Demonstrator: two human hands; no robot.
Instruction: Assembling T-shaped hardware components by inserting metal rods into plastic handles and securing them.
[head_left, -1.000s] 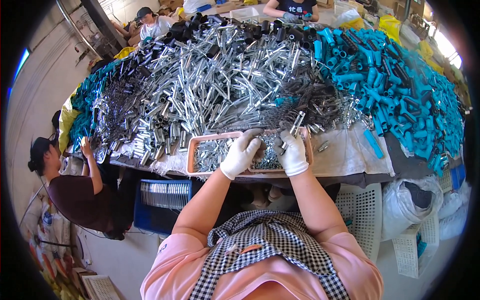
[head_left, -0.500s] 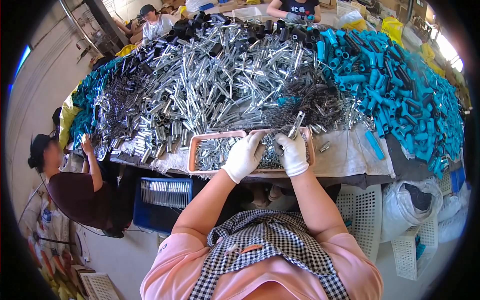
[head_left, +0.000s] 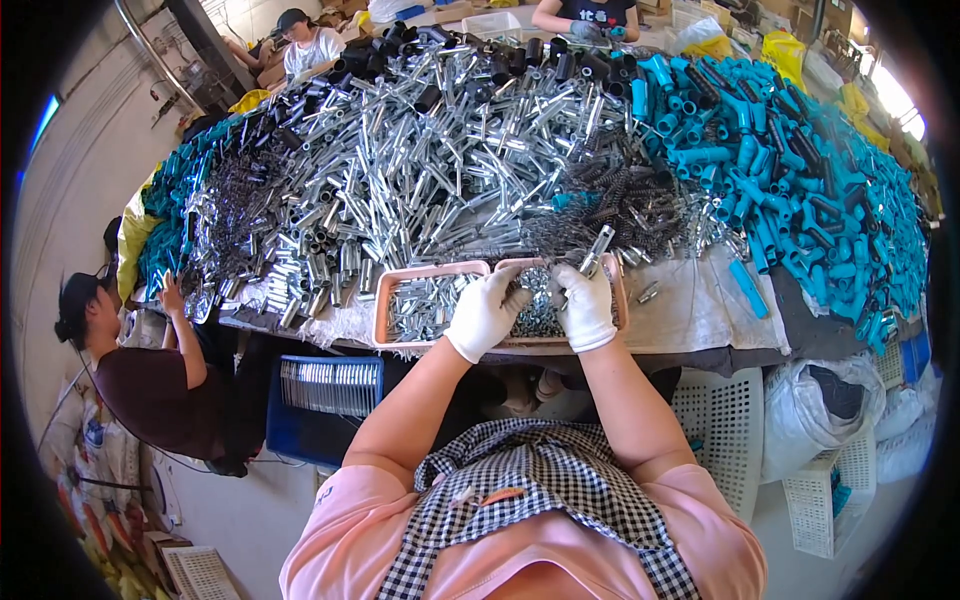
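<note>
The person's right hand (head_left: pixel 585 312), in a white fabric glove with greyed fingertips, is closed on a slender, shiny silver metal tube (head_left: pixel 600 246). The tube stands out beyond the curled fingers at the far side of the hand, tilted so that its free end points away from the person and to the right; its near end is hidden within the grip. It sits above the far edge of a shallow, salmon-pink rectangular tray (head_left: pixel 622 304) filled with small metal parts (head_left: pixel 536 312).

The left hand (head_left: pixel 485 314), gloved alike, is just beside the right one and apart from it, above the place where that tray meets a second salmon-pink rectangular tray (head_left: pixel 381 314) of small silver pieces (head_left: pixel 418 308). Its fingers are bent toward the right hand; whether they pinch a small part cannot be told.

Just beyond the held tube lies a tangle of dark, coiled metal springs (head_left: pixel 640 205). A small, loose silver metal piece (head_left: pixel 648 293) rests on the pale sheet (head_left: pixel 700 315) to the right of the trays.
</note>
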